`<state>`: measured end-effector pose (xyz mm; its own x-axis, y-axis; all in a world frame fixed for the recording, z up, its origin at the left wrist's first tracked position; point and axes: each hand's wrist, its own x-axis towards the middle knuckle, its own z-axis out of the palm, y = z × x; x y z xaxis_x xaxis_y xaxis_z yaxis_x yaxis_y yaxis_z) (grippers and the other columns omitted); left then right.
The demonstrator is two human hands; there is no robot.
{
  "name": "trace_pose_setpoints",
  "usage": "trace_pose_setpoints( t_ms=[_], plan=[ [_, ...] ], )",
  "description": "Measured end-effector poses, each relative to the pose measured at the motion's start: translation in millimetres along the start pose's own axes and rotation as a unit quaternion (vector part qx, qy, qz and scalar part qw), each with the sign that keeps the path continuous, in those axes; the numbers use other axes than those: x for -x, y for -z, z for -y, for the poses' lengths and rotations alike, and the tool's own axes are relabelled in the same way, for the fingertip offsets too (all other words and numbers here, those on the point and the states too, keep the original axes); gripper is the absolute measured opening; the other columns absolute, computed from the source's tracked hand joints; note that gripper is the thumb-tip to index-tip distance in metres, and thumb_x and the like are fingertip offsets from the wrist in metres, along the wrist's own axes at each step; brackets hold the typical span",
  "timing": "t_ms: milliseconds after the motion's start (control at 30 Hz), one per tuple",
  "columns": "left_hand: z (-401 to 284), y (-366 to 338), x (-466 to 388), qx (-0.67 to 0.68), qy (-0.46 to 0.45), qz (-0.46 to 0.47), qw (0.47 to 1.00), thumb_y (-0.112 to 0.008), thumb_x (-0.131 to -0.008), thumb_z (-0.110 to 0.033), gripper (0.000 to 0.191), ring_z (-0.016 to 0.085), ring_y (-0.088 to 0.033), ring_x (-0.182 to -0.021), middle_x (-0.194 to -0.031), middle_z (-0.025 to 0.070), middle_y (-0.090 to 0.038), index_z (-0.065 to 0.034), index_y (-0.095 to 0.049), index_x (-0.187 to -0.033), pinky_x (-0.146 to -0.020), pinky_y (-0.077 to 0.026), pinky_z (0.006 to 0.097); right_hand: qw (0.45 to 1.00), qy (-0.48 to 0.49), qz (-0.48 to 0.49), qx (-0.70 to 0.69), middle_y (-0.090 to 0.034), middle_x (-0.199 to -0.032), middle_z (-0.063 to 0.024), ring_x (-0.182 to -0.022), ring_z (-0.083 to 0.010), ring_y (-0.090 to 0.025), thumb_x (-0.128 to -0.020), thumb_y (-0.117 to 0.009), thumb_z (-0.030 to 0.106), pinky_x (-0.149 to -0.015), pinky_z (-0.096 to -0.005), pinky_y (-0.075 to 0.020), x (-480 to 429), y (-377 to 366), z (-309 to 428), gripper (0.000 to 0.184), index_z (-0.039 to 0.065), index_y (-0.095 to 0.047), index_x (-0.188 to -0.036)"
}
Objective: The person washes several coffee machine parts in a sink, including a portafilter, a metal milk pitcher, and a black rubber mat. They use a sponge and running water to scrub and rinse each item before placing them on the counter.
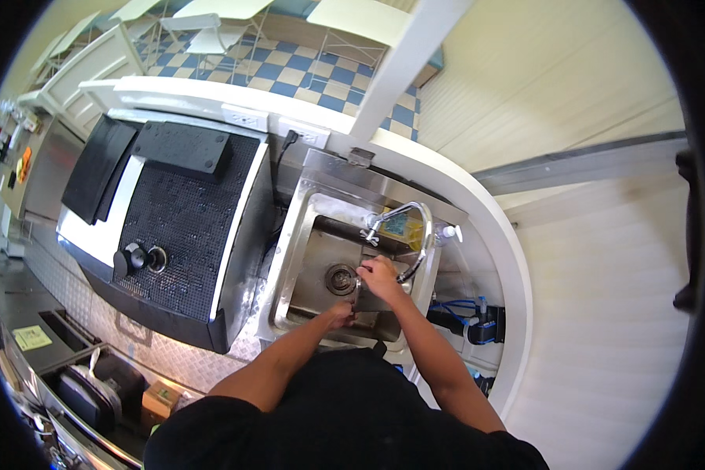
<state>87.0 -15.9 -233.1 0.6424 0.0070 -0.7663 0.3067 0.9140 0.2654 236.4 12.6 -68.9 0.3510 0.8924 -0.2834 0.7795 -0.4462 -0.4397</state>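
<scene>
Both of my hands are inside a stainless steel sink (291, 282), near its round drain strainer (341, 279). My right hand (380, 276) is under the end of the curved chrome faucet (427, 226), its fingertips on the upper end of a thin shiny object (357, 289). Lower in the basin, my left hand (343, 315) curls around the near end of that same object. Its exact kind is too small and partly covered to make out. Whether water is running cannot be seen clearly.
A machine topped with a black rubber mat (176, 235) stands left of the sink, bearing a coffee tamper (130, 258) and a black box (182, 147). Behind the faucet are a pump bottle (446, 232) and a sponge (396, 224). A curved white wall (514, 264) borders the right.
</scene>
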Motion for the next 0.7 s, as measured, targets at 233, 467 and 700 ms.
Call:
trace_pose_setpoints(
  t_ms=[233,467,700],
  plan=[
    [-2,18,-9,-0.091,-0.009,0.001,0.996,-0.043,-0.094,-0.011,0.03,0.015,-0.056,-0.069,-0.091,0.0041,-0.061,-0.0169,-0.052,-0.122,-0.054,-0.048,0.0357,0.998,-0.022,-0.019,-0.06,-0.062,-0.103,-0.0211,-0.104,-0.0407,-0.061,-0.084,-0.068,0.027,-0.091,-0.0463,-0.0491,20,-4,-43,0.036,0.002,-0.068,-0.11],
    [-17,27,-19,-0.211,-0.173,-0.273,0.922,-0.053,-0.089,-0.011,0.04,0.029,-0.067,-0.078,-0.096,0.016,-0.067,-0.0088,-0.052,-0.129,-0.07,-0.054,0.0424,0.989,-0.146,-0.007,-0.038,-0.064,-0.111,-0.0295,-0.105,-0.0484,-0.061,-0.079,-0.062,0.01,-0.092,-0.0507,-0.0499,46,-23,-88,0.043,0.002,-0.058,-0.121],
    [-45,20,5,-0.219,-0.26,-0.294,0.893,-0.064,-0.088,-0.019,0.035,0.031,-0.069,-0.095,-0.095,0.0169,-0.07,-0.0039,-0.056,-0.119,-0.085,-0.051,0.0418,0.964,-0.218,-0.072,-0.137,-0.067,-0.105,-0.0295,-0.105,-0.0452,-0.064,-0.077,-0.065,0.005,-0.093,-0.0484,-0.0503,42,-59,-109,0.036,-0.003,-0.058,-0.112]
  ],
)
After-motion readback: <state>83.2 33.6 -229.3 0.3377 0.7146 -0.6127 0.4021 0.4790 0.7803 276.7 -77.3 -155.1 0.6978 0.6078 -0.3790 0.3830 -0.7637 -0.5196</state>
